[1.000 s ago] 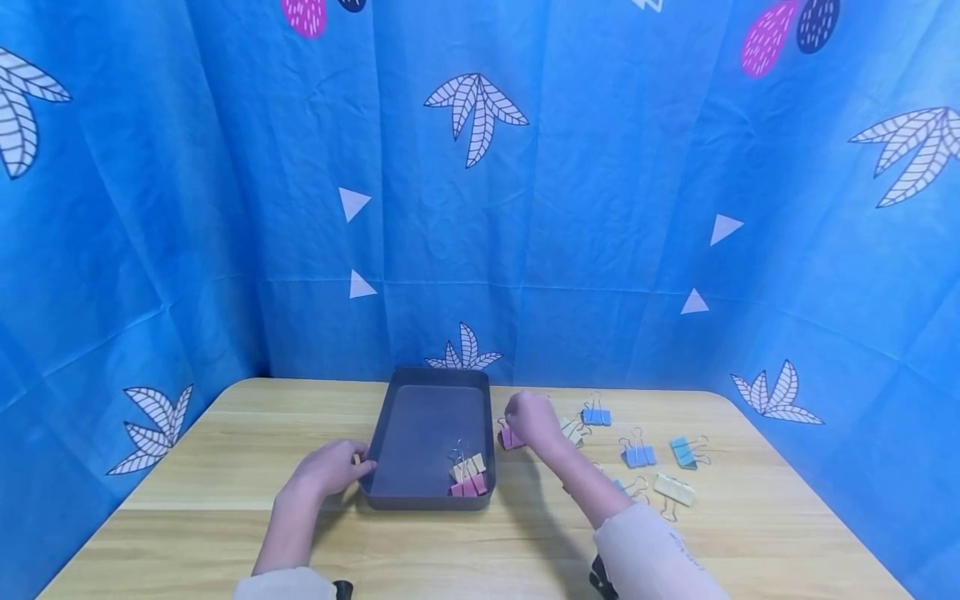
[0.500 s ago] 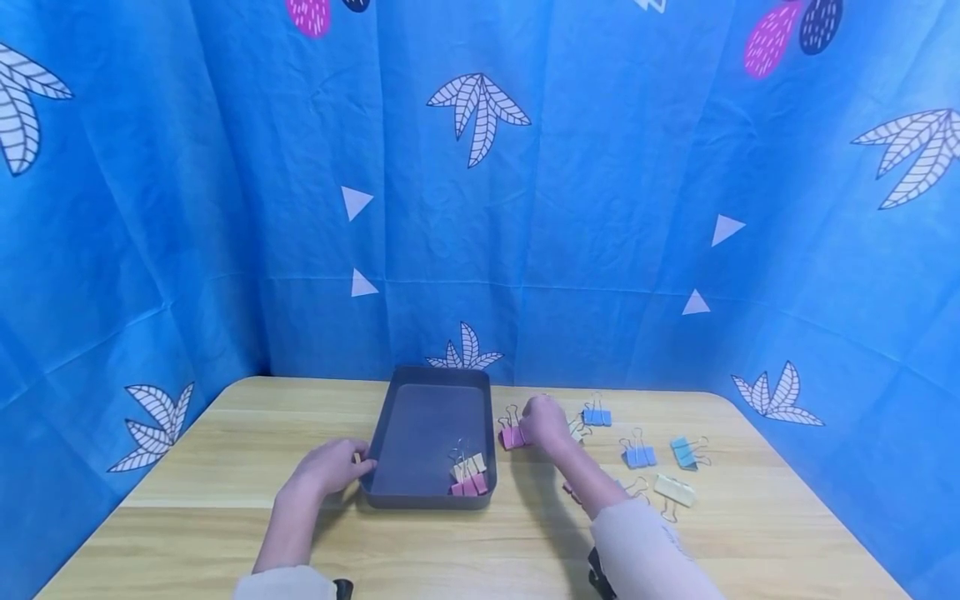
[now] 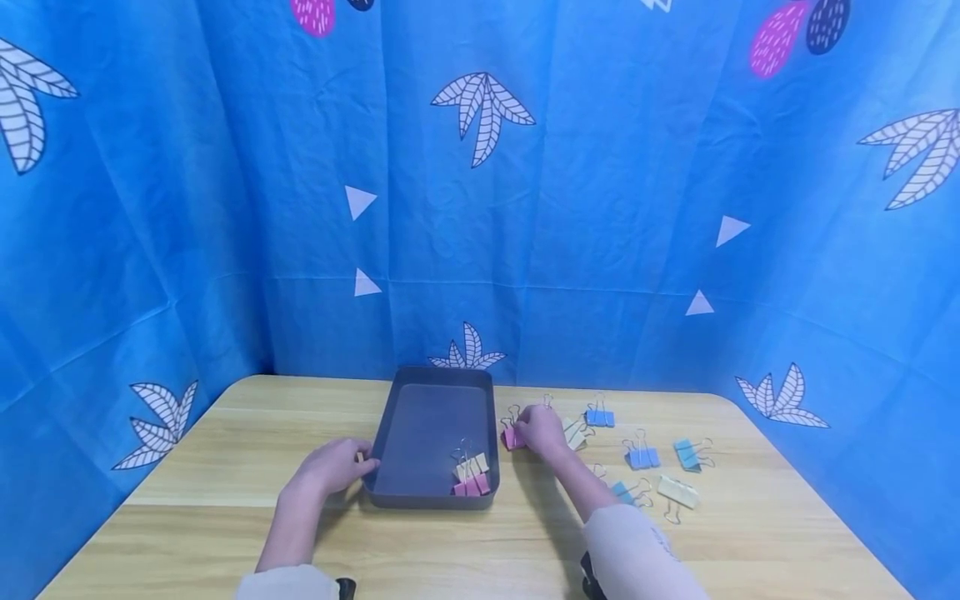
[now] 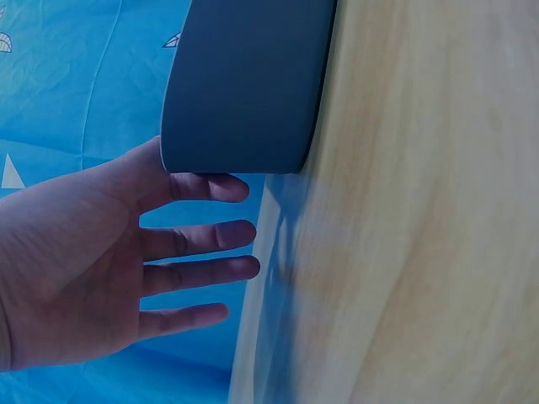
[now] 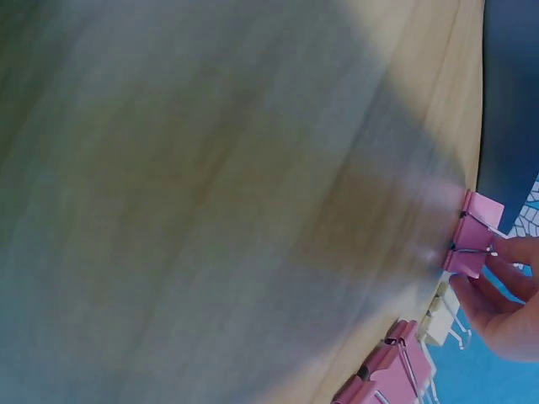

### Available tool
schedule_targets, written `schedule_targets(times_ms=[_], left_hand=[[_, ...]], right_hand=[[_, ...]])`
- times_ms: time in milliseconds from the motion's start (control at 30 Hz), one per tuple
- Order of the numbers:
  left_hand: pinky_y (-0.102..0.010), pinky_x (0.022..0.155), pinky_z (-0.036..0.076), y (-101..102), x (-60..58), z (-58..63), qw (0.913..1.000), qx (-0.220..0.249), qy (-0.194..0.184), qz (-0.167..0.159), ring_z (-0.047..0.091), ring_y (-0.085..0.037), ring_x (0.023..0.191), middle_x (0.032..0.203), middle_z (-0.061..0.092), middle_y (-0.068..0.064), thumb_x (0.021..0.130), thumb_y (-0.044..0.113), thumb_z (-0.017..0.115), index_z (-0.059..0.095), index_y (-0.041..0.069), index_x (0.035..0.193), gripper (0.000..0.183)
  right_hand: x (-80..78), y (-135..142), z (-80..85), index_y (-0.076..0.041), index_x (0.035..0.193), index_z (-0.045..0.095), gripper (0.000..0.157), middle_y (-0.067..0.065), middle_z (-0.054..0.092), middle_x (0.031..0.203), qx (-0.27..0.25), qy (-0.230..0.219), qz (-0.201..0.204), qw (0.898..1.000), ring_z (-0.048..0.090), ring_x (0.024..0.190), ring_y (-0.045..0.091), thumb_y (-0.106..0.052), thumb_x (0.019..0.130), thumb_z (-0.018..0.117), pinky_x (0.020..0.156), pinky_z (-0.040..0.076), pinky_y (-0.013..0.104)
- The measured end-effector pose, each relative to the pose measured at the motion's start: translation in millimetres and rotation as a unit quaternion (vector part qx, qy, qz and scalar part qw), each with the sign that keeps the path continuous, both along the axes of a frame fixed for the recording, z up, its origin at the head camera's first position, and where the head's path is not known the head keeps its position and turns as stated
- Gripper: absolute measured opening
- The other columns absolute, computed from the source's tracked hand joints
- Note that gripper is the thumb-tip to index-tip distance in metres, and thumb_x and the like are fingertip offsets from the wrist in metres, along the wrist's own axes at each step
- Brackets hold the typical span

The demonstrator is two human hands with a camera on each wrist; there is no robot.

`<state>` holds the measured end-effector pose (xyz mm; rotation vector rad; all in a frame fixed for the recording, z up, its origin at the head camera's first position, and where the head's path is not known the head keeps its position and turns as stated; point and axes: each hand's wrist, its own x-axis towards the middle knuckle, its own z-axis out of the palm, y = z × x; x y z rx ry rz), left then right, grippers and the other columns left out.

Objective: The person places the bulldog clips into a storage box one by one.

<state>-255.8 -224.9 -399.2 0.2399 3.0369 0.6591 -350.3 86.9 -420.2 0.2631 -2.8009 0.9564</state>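
Note:
My left hand holds the near left corner of a dark grey tray, its thumb over the rim. In the left wrist view the other fingers extend straight, the index finger against the tray's outer wall. Right of the tray, my right hand pinches a pink binder clip on the table between thumb and fingertips. The clip's wire handles stand up beside the fingers. Inside the tray's near right corner lie a yellow binder clip and a pink binder clip.
Several more binder clips lie on the wooden table to the right: a pale yellow one, a blue one, another blue one and a teal one. A blue patterned curtain hangs behind the table.
My right hand draws back to the right off the pink clip, then returns left and lower to its side. The left hand and the tray stay in place.

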Motion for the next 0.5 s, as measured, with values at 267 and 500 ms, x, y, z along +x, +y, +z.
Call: schedule_targets(times_ms=[267,500], left_hand=[[-0.04,0.065,0.046,0.1,-0.6,0.9,1.0,-0.002,0.001,0.001,0.052,-0.017,0.07,0.081,0.06,-0.002,0.087,0.022,0.062,0.066,0.006,0.092,0.016],[-0.041,0.066,0.046,-0.3,-0.4,-0.2,1.0,0.0,0.004,0.0,0.053,-0.018,0.072,0.083,0.061,-0.003,0.087,0.021,0.062,0.065,0.007,0.09,0.014]], right_hand=[[-0.8,1.5,-1.0,0.002,0.079,0.067,0.008,0.011,0.063,0.074,-0.018,-0.01,-0.006,1.0,0.054,0.061,0.018,0.003,0.078,0.06,0.054,0.047,0.027],[0.6,3.0,-0.7,0.002,0.078,0.067,0.008,0.009,0.063,0.073,-0.016,-0.018,-0.007,1.0,0.054,0.06,0.018,0.003,0.079,0.059,0.053,0.047,0.026]])
